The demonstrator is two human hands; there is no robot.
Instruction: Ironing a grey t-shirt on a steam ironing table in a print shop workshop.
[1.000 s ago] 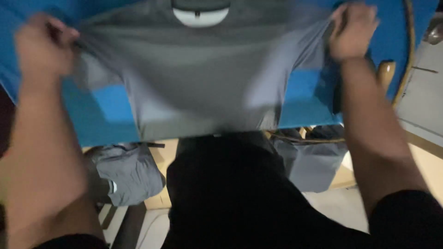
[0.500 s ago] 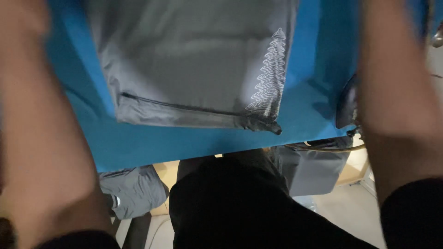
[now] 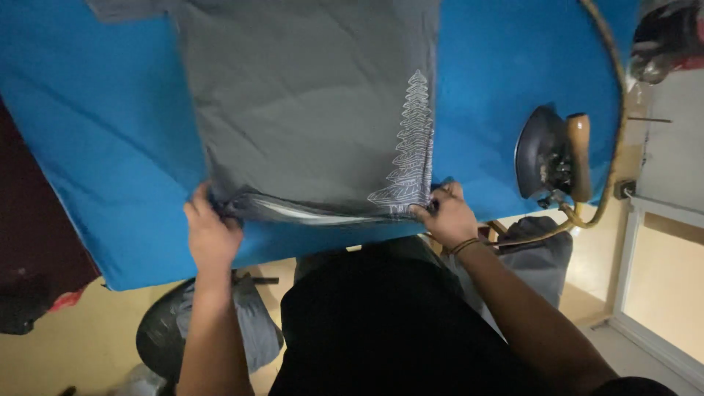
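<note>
Grey t-shirt (image 3: 308, 110) lies flat on the blue-covered tabletop (image 3: 95, 147), its hem along the near edge, its body running toward the far edge. Left hand (image 3: 211, 231) pinches the hem's left corner, fingers closed on the cloth; right hand (image 3: 447, 216) grips the hem's right corner the same way, just below the white tower-shaped print (image 3: 412, 143). Both hands sit right at the near edge of the tabletop.

Doing this step well, as a judgement: even outward pull from both corners keeps the hem taut and straight; the hem shows a fold with a pale inner strip between the hands, so it likely needs tugging flat. Side seams should run parallel, with the printed side lying smooth.

Materials: shirt is thin soft knit, matte, with faint diagonal creases across the middle. Print is fine white line work, slightly raised-looking, though that cannot be confirmed. Tabletop cover is smooth bright blue fabric, lightly padded by the look of it. Dark metal iron (image 3: 546, 158) with a wooden handle rests near the right edge, well apart from the shirt, with a tan cord (image 3: 612, 95) curving around it. A thin cord bracelet sits on the right wrist. Grey bundled cloth (image 3: 249, 330) lies on the floor below the near edge.
</note>
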